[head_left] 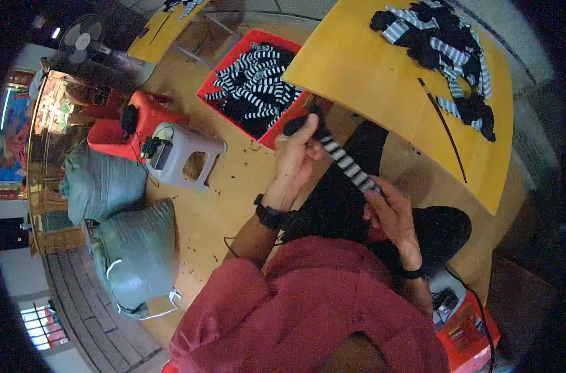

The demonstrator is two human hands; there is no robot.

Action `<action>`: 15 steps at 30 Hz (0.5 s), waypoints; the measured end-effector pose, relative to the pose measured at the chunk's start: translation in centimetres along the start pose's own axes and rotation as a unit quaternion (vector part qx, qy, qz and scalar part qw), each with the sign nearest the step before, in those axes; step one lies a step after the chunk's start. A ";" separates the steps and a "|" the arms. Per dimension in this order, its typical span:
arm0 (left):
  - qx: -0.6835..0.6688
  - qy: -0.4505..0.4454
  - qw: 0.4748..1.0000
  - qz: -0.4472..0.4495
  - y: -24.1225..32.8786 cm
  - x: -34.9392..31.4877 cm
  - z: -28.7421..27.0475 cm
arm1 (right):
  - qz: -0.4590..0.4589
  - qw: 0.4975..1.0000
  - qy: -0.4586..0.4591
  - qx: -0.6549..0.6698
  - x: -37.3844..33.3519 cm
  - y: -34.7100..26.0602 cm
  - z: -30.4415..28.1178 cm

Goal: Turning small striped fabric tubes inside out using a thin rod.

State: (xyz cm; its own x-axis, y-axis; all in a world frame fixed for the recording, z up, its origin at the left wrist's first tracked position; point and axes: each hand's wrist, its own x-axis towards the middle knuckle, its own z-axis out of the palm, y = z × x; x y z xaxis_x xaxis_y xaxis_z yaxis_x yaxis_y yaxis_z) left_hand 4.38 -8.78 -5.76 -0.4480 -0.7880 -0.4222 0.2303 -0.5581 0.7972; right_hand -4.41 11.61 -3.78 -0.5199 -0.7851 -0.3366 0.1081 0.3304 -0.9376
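A black-and-white striped sock (346, 164) is stretched between my two hands above my lap. My left hand (294, 151) is closed on its black end, with the thumb lying along the dark fabric. My right hand (391, 214) pinches the striped end, whose edge is partly hidden by the fingers. Just beyond my left hand stands a red bin (206, 93) full of similar striped socks (258, 74). More socks (454, 53) lie in a loose heap on the yellow table (357, 53) at the far right.
A thin dark stick (443, 130) lies on the table, whose near edge is close to my right hand. Left are a grey stool (193, 158), a red chair (112, 133) and stuffed green sacks (140, 261). A red box (466, 336) sits at lower right.
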 end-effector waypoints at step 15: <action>-0.069 0.020 0.989 0.130 5.6 7.8 -5.5 | -0.241 0.786 0.373 -0.431 10.4 -3.7 -14.3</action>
State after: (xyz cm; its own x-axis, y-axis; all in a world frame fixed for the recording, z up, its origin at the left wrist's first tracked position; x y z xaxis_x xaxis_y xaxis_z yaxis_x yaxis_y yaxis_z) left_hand 6.91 -19.49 -7.01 -0.3242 -0.9176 -0.2301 0.4493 -0.3634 0.8161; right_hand -22.34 9.70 -2.54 -0.7113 -0.5087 0.4851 -0.7002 0.5730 -0.4258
